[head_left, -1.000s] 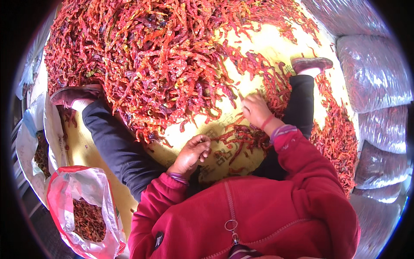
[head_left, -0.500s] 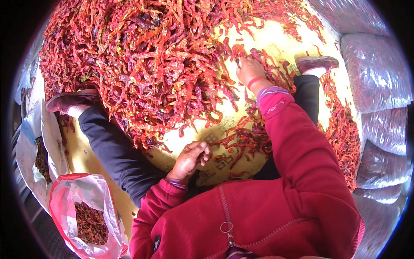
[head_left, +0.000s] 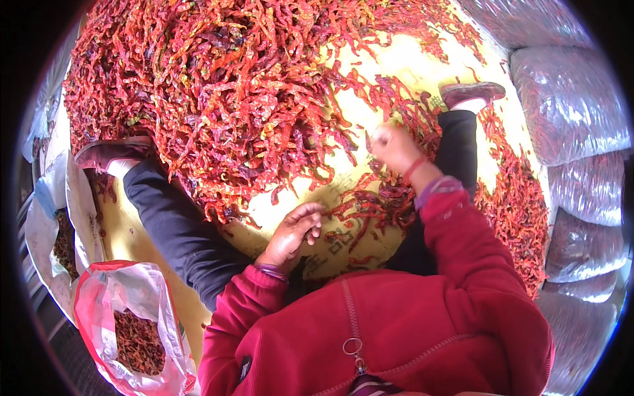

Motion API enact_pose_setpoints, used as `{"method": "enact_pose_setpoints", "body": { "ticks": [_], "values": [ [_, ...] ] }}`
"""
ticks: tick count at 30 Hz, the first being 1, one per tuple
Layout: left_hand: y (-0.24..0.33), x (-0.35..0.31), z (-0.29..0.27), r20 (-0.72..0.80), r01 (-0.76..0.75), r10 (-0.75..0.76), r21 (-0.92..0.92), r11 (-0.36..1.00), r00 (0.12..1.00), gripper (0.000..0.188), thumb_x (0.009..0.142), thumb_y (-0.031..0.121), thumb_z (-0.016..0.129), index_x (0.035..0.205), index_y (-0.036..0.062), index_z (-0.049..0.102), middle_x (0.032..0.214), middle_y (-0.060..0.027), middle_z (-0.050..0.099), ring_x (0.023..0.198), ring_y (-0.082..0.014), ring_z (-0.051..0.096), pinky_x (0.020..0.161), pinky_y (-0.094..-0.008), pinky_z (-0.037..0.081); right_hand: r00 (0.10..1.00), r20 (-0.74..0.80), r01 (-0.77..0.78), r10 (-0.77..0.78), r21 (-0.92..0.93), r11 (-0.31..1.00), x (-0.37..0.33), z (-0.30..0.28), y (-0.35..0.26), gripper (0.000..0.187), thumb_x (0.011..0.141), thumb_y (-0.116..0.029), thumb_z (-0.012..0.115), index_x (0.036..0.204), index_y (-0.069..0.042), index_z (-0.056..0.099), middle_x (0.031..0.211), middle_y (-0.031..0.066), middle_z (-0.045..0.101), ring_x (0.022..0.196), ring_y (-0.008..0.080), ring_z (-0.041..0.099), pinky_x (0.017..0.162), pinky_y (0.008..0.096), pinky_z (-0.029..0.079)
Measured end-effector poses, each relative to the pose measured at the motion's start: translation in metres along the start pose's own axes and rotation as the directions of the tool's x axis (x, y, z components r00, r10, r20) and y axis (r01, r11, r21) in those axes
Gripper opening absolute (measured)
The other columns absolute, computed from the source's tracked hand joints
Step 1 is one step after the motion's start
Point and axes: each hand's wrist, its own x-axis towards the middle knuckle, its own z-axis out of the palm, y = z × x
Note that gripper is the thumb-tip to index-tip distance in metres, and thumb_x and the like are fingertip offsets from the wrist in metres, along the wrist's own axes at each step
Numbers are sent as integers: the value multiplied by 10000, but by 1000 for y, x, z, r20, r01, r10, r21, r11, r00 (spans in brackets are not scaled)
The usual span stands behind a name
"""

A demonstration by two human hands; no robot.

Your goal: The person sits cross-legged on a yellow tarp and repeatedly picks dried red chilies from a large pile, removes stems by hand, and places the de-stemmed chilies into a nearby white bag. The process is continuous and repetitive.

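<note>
I am sitting on a yellow mat (head_left: 422, 66) with my legs spread around a large pile of dried red chillies (head_left: 231, 86), which is covering most of the mat ahead of me and reaching up to my left shoe (head_left: 109, 152). My right hand (head_left: 395, 146) is lifted over the mat near my right knee, just above a smaller scatter of chillies (head_left: 376, 204) lying between my legs; its grip is looking closed, fingers curled inward, but the hand is blurred and I cannot tell whether it is grasping a chilli. My left hand (head_left: 292, 232) is resting low near my lap, fingers loosely bent with the grip released, its fingertips just beside the near edge of that scatter. My right shoe (head_left: 472, 92) is lying at the far right of the mat, with a further band of chillies (head_left: 515, 204) running along the mat's right edge. At my left side a red plastic bag (head_left: 99, 310) is standing open, holding a portion of chillies. Clear plastic sacks (head_left: 568, 99) packed with chillies are stacked along the right.
</note>
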Motion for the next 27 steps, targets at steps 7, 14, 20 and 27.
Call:
{"method": "enact_pose_setpoints", "body": {
  "ticks": [7, 14, 20, 27],
  "values": [
    [-8, 3, 2, -1, -59, 59, -31, 998, 998, 147, 826, 144, 437, 890, 35, 513, 689, -29, 520, 539, -96, 470, 450, -192, 383, 849, 450, 246, -277, 127, 961, -73, 63, -66, 112, 696, -166, 512, 712, -61, 477, 601, 95, 509, 533, 221, 504, 525, 323, 410],
    [5, 3, 3, 5, -37, 40, -227, 973, 999, 146, 836, 156, 422, 801, 42, 506, 697, -43, 520, 564, -99, 478, 499, -193, 396, 934, -193, 247, -300, -255, 935, 81, 7, -28, 164, 727, -119, 483, 865, -50, 538, 815, 137, 546, 780, 258, 531, 697, 344, 428],
    [7, 5, -6, 105, -18, 43, -225, 974, 993, 146, 829, 138, 419, 887, 33, 501, 759, -61, 515, 635, -127, 496, 481, -209, 400, 985, -117, 19, -124, -647, 762, 117, -4, -13, 186, 720, -231, 523, 836, -89, 553, 891, 107, 521, 889, 290, 461, 804, 383, 351],
    [2, 4, -6, 46, -121, 117, 109, 987, 992, 225, 830, 67, 398, 1050, 58, 448, 665, -15, 463, 528, -68, 421, 419, -171, 337, 959, 13, 277, -282, -237, 931, 40, -6, -11, 162, 782, -227, 458, 818, -81, 518, 703, 140, 554, 651, 312, 534, 580, 396, 418]
  ]
}}
